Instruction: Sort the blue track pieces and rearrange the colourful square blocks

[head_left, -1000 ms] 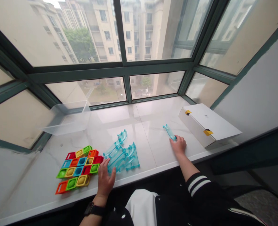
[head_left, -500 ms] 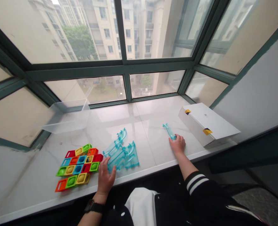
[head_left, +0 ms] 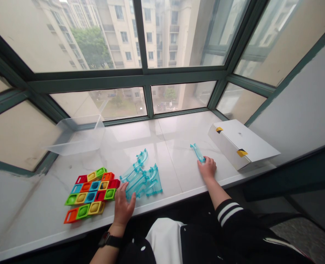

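Observation:
My right hand (head_left: 207, 168) grips the near end of a clear teal marble-run track piece (head_left: 197, 151), which lies on the sill toward the right. My left hand (head_left: 124, 205) is at the near left side of a heap of similar teal track pieces (head_left: 144, 179). Its thumb is spread from the fingers, and the fingertips meet the heap's edge; nothing is seen gripped in it. Left of that hand lie rows of red, yellow, green, blue and orange blocks (head_left: 90, 197), several with round hollows. The undersides of both hands are hidden.
A clear plastic bin (head_left: 76, 146) stands at the back left by the window. At the right sits a white box (head_left: 243, 141) with two yellow-and-black tabs. The white marble-patterned sill (head_left: 176, 128) ends in a front edge close to my body.
Both hands keep their places, and the track pieces and blocks lie as before. Only the camera view has shifted very slightly.

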A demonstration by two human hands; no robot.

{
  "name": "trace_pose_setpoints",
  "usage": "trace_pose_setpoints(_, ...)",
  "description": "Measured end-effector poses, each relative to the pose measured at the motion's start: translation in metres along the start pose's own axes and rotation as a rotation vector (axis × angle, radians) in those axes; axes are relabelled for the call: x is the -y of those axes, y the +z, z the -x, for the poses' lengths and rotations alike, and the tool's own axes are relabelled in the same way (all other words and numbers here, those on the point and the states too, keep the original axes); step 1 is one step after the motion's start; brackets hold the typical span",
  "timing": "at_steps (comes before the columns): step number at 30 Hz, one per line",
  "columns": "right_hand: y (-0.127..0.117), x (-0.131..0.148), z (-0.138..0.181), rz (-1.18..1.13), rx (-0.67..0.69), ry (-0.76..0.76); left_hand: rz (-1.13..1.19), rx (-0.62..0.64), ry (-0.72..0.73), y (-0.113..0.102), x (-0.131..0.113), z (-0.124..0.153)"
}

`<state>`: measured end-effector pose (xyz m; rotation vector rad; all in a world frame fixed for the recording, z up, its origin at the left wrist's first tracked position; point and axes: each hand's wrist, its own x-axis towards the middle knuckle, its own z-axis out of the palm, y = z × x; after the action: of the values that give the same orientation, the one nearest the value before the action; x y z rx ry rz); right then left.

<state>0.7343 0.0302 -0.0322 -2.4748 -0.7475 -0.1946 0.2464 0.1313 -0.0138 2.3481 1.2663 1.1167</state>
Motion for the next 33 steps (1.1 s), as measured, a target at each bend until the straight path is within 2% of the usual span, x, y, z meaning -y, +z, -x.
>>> trace_pose_setpoints(21,-0.0007,0.0012,-0.0007,0.015,0.014,-0.005,0.007,-0.002,-0.005,-0.0009,-0.0036,-0.0023)
trace_pose_setpoints(33,0.0020,0.0077,-0.0069,0.023,0.051,-0.057,0.009,0.003,-0.005,-0.0014,-0.0046,-0.0024)
